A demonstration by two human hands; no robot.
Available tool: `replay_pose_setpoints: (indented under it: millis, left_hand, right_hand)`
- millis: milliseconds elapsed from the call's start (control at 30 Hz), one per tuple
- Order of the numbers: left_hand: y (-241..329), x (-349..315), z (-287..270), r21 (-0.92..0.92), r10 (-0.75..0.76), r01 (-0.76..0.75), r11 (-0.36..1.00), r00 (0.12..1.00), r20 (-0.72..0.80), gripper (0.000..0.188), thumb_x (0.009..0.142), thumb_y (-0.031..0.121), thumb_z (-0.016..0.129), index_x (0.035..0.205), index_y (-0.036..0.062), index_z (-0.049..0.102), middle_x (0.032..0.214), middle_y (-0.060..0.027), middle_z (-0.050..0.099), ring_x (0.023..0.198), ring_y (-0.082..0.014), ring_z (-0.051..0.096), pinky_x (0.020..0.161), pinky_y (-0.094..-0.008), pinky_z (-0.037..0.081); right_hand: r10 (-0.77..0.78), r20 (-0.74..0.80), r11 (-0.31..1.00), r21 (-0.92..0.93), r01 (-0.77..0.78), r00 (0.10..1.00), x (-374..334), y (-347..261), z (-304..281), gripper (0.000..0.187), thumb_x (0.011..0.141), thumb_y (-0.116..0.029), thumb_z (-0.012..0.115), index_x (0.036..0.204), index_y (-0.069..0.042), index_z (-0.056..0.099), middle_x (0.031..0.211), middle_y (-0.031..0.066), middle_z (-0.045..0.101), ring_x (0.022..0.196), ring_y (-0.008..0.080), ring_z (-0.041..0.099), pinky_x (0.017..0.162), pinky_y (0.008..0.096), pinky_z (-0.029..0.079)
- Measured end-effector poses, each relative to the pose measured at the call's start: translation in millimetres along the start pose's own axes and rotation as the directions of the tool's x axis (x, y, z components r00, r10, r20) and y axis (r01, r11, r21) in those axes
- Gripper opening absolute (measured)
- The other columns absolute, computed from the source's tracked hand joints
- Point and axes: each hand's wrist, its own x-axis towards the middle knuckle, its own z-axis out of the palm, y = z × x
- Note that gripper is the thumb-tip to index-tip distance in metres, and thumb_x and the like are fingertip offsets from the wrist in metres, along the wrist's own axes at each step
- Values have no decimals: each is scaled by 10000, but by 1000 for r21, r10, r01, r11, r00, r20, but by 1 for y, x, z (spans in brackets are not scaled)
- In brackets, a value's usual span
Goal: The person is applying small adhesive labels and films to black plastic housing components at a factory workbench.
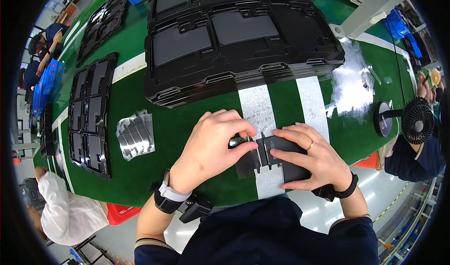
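Note:
A flat black rectangular piece (293, 167) lies on the green table in front of me, partly over a white strip (270, 184). My right hand (311, 159) rests on it with fingers spread, holding nothing. Along the piece's left side run narrow black and silvery strips (263, 151) and a dark, see-through film (247, 164). There my left hand (213, 145) pinches thumb and forefinger together. A small dark glossy rounded thing (238, 141) shows inside its curled fingers; its kind is hidden.
Beyond my hands stands a tall stack of black moulded trays (243, 54). More trays (89, 117) lie at the left, near a sheet of silvery stickers (136, 134). Clear film pieces (354, 84) and a small black fan (417, 121) are at the right. Other people sit on both sides.

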Motion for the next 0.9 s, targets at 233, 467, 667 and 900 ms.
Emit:
replay_pose_setpoints:
  millis: [233, 467, 667, 900]
  left_hand:
    - [5, 1, -7, -163, -57, 31, 986, 986, -157, 206, 644, 172, 766, 645, 49, 600, 524, -3, 510, 460, -70, 453, 432, -211, 309]
    - [2, -7, -6, -551, 53, -183, 814, 969, -243, 261, 702, 152, 734, 888, 2, 630, 768, -62, 637, 645, -92, 547, 614, -231, 444]
    - [-3, -2, -4, -306, -125, -24, 952, 879, -460, 216, 687, 36, 716, 861, -31, 608, 754, -75, 624, 677, -131, 624, 652, -239, 492]
    - [-9, 2, -3, -262, -150, 37, 964, 891, -429, 200, 723, 43, 684, 890, -36, 607, 804, -104, 638, 761, -164, 643, 676, -249, 493]
  right_hand:
    - [11, -183, 1000, -11, -13, 983, 10, -3, -15, 595, 571, -349, 779, 1053, -73, 570, 1209, 160, 461, 1047, 332, 470, 868, 401, 395]
    - [-113, -452, 992, -8, 123, 885, 66, -14, -14, 523, 534, -332, 823, 878, -68, 530, 1204, 168, 450, 1062, 336, 458, 849, 398, 412]
    - [116, -475, 928, 365, 76, 872, 74, 18, 13, 284, 648, -115, 756, 737, -59, 492, 958, 122, 546, 917, 231, 561, 804, 334, 450]
    - [460, -253, 569, 820, -63, 851, 73, 19, 15, 301, 751, 47, 649, 965, -37, 455, 860, 21, 578, 836, 72, 570, 766, 210, 472]
